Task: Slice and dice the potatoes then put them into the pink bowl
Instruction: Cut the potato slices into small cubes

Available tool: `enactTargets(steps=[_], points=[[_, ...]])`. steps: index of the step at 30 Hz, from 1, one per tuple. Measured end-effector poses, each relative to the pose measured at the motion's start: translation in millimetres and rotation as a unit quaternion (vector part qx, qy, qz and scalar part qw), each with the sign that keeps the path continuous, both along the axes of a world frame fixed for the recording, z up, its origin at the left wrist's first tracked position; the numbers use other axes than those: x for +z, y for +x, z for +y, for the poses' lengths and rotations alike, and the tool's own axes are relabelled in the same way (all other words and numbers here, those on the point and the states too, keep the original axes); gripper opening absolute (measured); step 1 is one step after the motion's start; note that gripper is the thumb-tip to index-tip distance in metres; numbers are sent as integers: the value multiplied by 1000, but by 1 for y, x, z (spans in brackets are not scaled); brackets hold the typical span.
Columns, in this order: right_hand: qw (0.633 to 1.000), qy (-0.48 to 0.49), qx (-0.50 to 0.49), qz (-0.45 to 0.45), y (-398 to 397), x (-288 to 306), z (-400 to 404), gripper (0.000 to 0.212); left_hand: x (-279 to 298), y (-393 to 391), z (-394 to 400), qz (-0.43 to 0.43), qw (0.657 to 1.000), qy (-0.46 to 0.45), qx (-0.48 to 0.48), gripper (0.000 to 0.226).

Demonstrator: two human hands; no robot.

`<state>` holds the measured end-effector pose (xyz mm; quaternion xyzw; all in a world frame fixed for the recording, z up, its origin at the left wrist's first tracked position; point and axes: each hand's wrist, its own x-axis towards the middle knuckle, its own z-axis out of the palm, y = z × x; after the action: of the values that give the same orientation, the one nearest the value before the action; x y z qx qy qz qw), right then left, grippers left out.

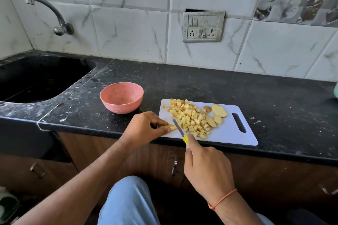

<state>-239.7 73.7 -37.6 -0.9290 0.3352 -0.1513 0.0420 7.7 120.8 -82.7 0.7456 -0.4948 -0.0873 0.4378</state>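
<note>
A white cutting board (232, 133) lies at the counter's front edge. On it sits a heap of diced potato (190, 117), with three potato slices (218, 110) to its right. My left hand (144, 127) pins a potato piece (169, 127) flat on the board's left end. My right hand (206, 166) grips a yellow-handled knife (180, 130), its blade resting just right of that piece. The pink bowl (121, 97) stands empty on the counter, left of the board.
A black sink (36, 78) is set into the dark stone counter (237, 87) at the left, with a tap (54, 14) above it. A switch panel (203, 26) is on the tiled wall. A pale object (336, 90) shows at the right edge. Cabinet doors are below.
</note>
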Motion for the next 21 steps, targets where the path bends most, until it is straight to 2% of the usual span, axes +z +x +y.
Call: enactTargets(steps=[9, 15, 21], points=[[997, -29, 14, 74, 29, -8, -3, 56, 1, -8, 0, -9, 1000, -7, 19, 26], [996, -11, 48, 78, 1, -13, -1, 56, -5, -11, 0, -29, 998, -23, 46, 26], [998, -11, 20, 57, -19, -6, -13, 54, -4, -12, 1, -16, 999, -13, 48, 31]])
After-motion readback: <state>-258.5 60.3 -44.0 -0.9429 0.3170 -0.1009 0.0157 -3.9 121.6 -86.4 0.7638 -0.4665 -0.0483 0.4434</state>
